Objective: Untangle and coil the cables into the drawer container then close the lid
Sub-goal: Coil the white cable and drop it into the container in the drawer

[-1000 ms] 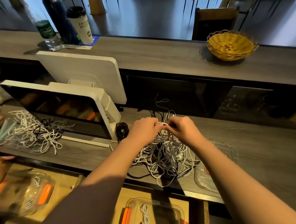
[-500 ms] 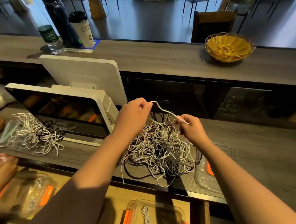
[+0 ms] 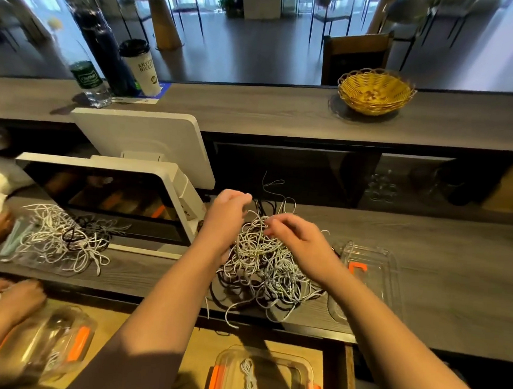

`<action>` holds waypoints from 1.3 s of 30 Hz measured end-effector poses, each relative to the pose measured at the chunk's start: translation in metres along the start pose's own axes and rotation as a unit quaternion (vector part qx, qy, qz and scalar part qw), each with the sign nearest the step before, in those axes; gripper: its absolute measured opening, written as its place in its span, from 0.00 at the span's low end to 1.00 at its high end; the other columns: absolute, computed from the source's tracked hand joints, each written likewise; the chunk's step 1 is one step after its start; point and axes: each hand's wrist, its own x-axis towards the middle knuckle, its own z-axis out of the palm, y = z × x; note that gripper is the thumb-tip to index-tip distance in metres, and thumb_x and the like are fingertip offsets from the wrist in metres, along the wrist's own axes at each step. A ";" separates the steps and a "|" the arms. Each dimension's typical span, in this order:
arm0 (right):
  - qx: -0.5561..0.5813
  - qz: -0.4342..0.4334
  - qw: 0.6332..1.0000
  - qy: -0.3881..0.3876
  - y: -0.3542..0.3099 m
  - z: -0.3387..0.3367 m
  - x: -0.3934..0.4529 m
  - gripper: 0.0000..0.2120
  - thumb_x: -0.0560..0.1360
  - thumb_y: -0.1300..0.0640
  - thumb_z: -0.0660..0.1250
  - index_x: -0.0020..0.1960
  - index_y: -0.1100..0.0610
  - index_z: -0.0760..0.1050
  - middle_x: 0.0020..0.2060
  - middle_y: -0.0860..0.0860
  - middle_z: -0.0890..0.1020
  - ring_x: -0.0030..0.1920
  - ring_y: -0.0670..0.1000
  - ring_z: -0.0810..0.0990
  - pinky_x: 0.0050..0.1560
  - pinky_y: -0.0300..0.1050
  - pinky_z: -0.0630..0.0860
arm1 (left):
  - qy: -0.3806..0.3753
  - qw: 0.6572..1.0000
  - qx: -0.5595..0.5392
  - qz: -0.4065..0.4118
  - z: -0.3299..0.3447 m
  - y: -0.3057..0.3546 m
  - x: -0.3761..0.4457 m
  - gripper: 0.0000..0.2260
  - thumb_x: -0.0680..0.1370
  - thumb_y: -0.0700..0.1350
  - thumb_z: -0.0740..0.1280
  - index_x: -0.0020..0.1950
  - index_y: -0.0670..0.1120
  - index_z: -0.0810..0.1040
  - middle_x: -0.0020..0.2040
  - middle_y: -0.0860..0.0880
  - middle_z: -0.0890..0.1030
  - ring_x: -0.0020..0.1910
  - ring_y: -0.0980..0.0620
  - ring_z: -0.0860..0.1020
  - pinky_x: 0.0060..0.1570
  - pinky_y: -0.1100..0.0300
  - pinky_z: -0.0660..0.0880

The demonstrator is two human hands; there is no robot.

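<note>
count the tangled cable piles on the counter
2. One cable pile lies mid-counter under both hands, beside the clear lid. The other pile lies at the left, in front of the screen. More loose cables may be hidden under the arms.

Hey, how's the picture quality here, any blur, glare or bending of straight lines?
Head view: wide-angle lens bows the counter edge; background chairs and the left bottles smear with motion blur; both hands look soft; the cable tangle stays fairly crisp; window light reflects in the screen.
</note>
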 end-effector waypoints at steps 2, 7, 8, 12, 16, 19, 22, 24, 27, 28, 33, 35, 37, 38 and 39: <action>0.035 -0.004 0.998 -0.060 -0.010 0.012 -0.018 0.06 0.80 0.52 0.65 0.56 0.48 0.77 0.50 0.50 0.84 0.53 0.49 0.82 0.56 0.43 0.80 | -0.026 1.000 -0.005 0.001 0.006 0.002 -0.014 0.06 0.84 0.46 0.61 0.57 0.47 0.75 0.46 0.47 0.77 0.48 0.55 0.77 0.51 0.56 0.74; 0.068 -0.022 0.997 -0.015 -0.005 0.026 -0.048 0.03 0.80 0.58 0.66 0.49 0.56 0.77 0.40 0.51 0.79 0.39 0.49 0.76 0.43 0.42 0.75 | -0.096 0.994 -0.047 0.001 0.011 0.001 -0.040 0.09 0.84 0.49 0.61 0.50 0.46 0.75 0.34 0.52 0.70 0.33 0.56 0.65 0.38 0.61 0.68; 0.089 -0.022 0.996 -0.017 -0.005 0.028 -0.054 0.02 0.80 0.58 0.66 0.49 0.57 0.76 0.40 0.49 0.77 0.39 0.45 0.74 0.41 0.38 0.73 | -0.105 0.993 -0.057 0.001 0.012 -0.001 -0.044 0.10 0.84 0.50 0.61 0.48 0.46 0.75 0.33 0.53 0.69 0.31 0.57 0.65 0.37 0.61 0.66; 0.099 -0.016 0.992 -0.071 -0.002 0.032 -0.073 0.08 0.81 0.58 0.64 0.50 0.63 0.75 0.38 0.55 0.76 0.34 0.43 0.73 0.38 0.34 0.71 | -0.100 0.993 -0.056 0.015 0.013 -0.004 -0.059 0.11 0.84 0.51 0.61 0.46 0.46 0.75 0.32 0.54 0.69 0.31 0.57 0.65 0.36 0.61 0.65; 0.129 -0.017 0.991 0.007 -0.007 0.018 -0.084 0.08 0.81 0.56 0.64 0.44 0.57 0.77 0.30 0.45 0.73 0.29 0.43 0.69 0.31 0.35 0.68 | -0.048 0.986 0.135 0.087 0.015 -0.008 -0.075 0.16 0.83 0.54 0.60 0.40 0.48 0.75 0.32 0.55 0.71 0.31 0.57 0.68 0.36 0.58 0.65; 0.123 -0.041 0.991 0.030 -0.010 0.004 -0.088 0.08 0.81 0.55 0.63 0.45 0.53 0.79 0.27 0.42 0.72 0.28 0.43 0.66 0.30 0.36 0.64 | -0.080 0.969 0.204 0.114 0.017 -0.017 -0.087 0.23 0.83 0.58 0.57 0.31 0.49 0.71 0.26 0.56 0.68 0.26 0.58 0.65 0.35 0.58 0.62; 0.107 -0.060 0.991 0.046 -0.008 -0.005 -0.090 0.08 0.81 0.56 0.64 0.45 0.54 0.79 0.28 0.42 0.72 0.29 0.43 0.67 0.30 0.36 0.65 | -0.133 0.982 0.105 0.085 0.018 -0.024 -0.095 0.23 0.83 0.58 0.58 0.30 0.51 0.67 0.26 0.55 0.65 0.27 0.55 0.61 0.32 0.59 0.61; 0.095 -0.064 0.992 0.050 -0.005 -0.009 -0.092 0.08 0.80 0.56 0.65 0.44 0.55 0.79 0.29 0.43 0.73 0.29 0.44 0.68 0.31 0.37 0.67 | -0.148 0.985 0.040 0.077 0.020 -0.027 -0.098 0.22 0.84 0.56 0.57 0.31 0.50 0.67 0.27 0.54 0.64 0.27 0.55 0.61 0.31 0.60 0.61; 0.079 -0.057 0.994 0.058 0.003 -0.015 -0.095 0.10 0.79 0.52 0.67 0.43 0.58 0.79 0.31 0.49 0.75 0.32 0.47 0.70 0.34 0.41 0.68 | -0.130 0.988 -0.040 0.076 0.020 -0.030 -0.099 0.21 0.84 0.55 0.57 0.34 0.48 0.70 0.26 0.52 0.63 0.26 0.53 0.61 0.31 0.64 0.65; 0.077 -0.047 0.994 0.060 0.006 -0.018 -0.096 0.13 0.78 0.50 0.67 0.43 0.59 0.79 0.31 0.50 0.75 0.32 0.47 0.70 0.34 0.41 0.69 | -0.121 0.988 -0.058 0.073 0.020 -0.031 -0.098 0.20 0.85 0.54 0.56 0.36 0.46 0.73 0.26 0.52 0.62 0.25 0.53 0.61 0.30 0.66 0.66; 0.070 0.006 0.995 0.064 0.024 -0.035 -0.098 0.15 0.79 0.48 0.66 0.43 0.60 0.80 0.28 0.47 0.73 0.31 0.49 0.71 0.37 0.49 0.72 | -0.121 0.989 0.012 0.081 0.021 -0.035 -0.093 0.18 0.86 0.50 0.55 0.46 0.43 0.79 0.25 0.54 0.63 0.25 0.54 0.60 0.28 0.60 0.60; 0.079 0.018 0.995 0.062 0.029 -0.039 -0.099 0.11 0.81 0.54 0.64 0.45 0.59 0.80 0.28 0.46 0.71 0.31 0.50 0.69 0.36 0.49 0.71 | -0.122 0.989 0.051 0.073 0.020 -0.039 -0.091 0.17 0.86 0.49 0.55 0.49 0.42 0.80 0.25 0.54 0.65 0.25 0.55 0.61 0.28 0.61 0.60; 0.086 0.022 0.994 0.057 0.033 -0.042 -0.100 0.11 0.82 0.56 0.62 0.45 0.58 0.79 0.29 0.52 0.69 0.32 0.53 0.67 0.34 0.50 0.68 | -0.133 0.985 0.093 0.058 0.019 -0.042 -0.089 0.16 0.86 0.44 0.55 0.54 0.44 0.82 0.25 0.54 0.67 0.25 0.54 0.64 0.28 0.62 0.64; 0.091 0.021 0.994 0.054 0.033 -0.042 -0.100 0.11 0.82 0.56 0.62 0.46 0.58 0.79 0.30 0.54 0.67 0.31 0.54 0.66 0.32 0.49 0.67 | -0.141 0.983 0.104 0.047 0.020 -0.042 -0.089 0.17 0.85 0.40 0.53 0.56 0.44 0.83 0.25 0.53 0.68 0.24 0.54 0.66 0.29 0.61 0.67; 0.091 0.021 0.994 0.050 0.033 -0.043 -0.100 0.10 0.82 0.56 0.61 0.46 0.58 0.78 0.29 0.54 0.67 0.30 0.54 0.65 0.31 0.48 0.65 | -0.151 0.982 0.105 0.036 0.021 -0.042 -0.089 0.18 0.84 0.38 0.52 0.56 0.43 0.83 0.24 0.52 0.69 0.24 0.53 0.68 0.30 0.60 0.69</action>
